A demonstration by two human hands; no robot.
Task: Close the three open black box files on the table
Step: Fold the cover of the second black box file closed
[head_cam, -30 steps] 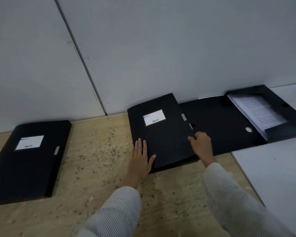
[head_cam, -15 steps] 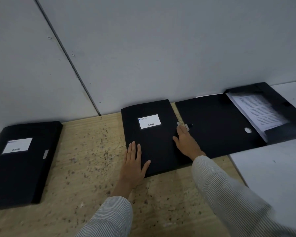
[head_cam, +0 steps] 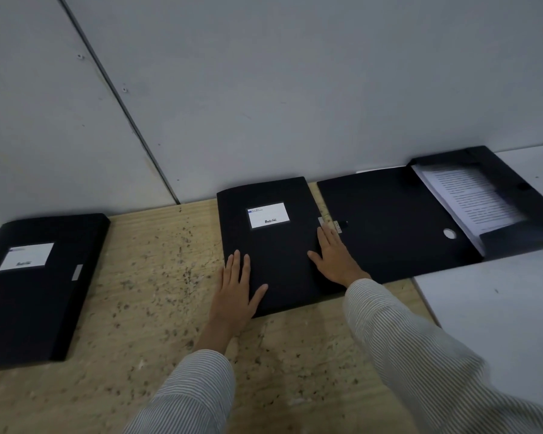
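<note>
Now, from the head camera, three black box files lie in a row on a speckled wooden table (head_cam: 145, 296) against a grey wall. The left box file (head_cam: 35, 286) is shut, with a white label on its lid, and sits well apart from the others. The middle box file (head_cam: 273, 242) is also shut, label up. The left hand (head_cam: 237, 285) lies flat and spread on its near left corner, gripping nothing, palm partly on the table. The right hand (head_cam: 334, 258) presses flat on the file's right edge, fingers stretched toward the grey closing tab (head_cam: 322, 221), holding nothing. Just to the right, the right box file (head_cam: 398, 220) lies open, its lid flat on the table and a stack of printed paper (head_cam: 470, 198) in its tray. Both sleeves are striped. A white surface (head_cam: 496, 302) adjoins the table on the right
</note>
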